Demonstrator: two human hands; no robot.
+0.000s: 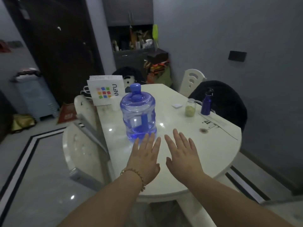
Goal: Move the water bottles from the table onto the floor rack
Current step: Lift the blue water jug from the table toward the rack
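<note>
Big blue water jug [138, 112]: translucent, capped, a shallow pool of water at the bottom. It stands upright mid-tabletop, long axis vertical, neck up. Small blue metal bottle [207, 104]: upright near the right edge, lid on, contents hidden. Glass jar [190, 107] just left of it: about half full of something yellow-green.

Left hand [145, 158] and right hand [182, 154] hover side by side, palms down, just short of the jug. The fingers [150, 141] are straight, spread, holding nothing.

Tabletop [188, 145]: glossy cream, rounded. White paper bag [105, 91] at the far left. Pale chairs [192, 81] around, grey walls, shiny tiled floor [41, 177] with a dark border stripe.
</note>
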